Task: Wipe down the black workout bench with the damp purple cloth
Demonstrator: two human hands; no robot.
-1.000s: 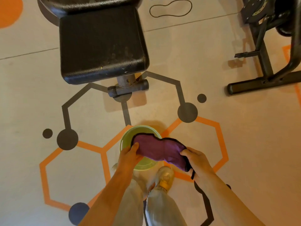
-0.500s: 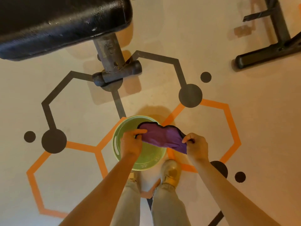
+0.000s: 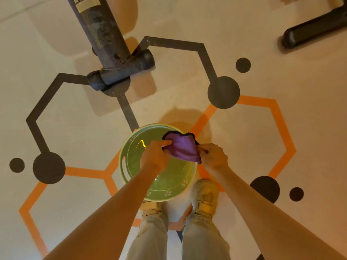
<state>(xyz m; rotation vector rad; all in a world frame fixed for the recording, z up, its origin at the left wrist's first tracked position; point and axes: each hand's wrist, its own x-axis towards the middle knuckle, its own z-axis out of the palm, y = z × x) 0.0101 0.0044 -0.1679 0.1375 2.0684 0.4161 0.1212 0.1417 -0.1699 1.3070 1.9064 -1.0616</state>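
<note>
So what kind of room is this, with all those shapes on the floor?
Probably a gym. A workout bench's metal leg and foot bar stand on the floor, another machine's black foot is nearby, and big orange and grey hexagons are painted on the floor.

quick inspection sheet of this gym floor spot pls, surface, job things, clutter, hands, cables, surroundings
surface: beige floor with painted grey and orange hexagon lines and dark dots
job's things: bunched purple cloth with black edging, held over the round green plastic basin that stands on the floor; only the black workout bench's worn metal post and foot bar show, its pad out of view
clutter: nothing seen
grippers: left hand pinches the cloth's left side; right hand grips its right side
cables: nothing seen
surroundings: black tubular foot of another machine at upper right; the person's pale trousers and tan shoes just behind the basin
</note>
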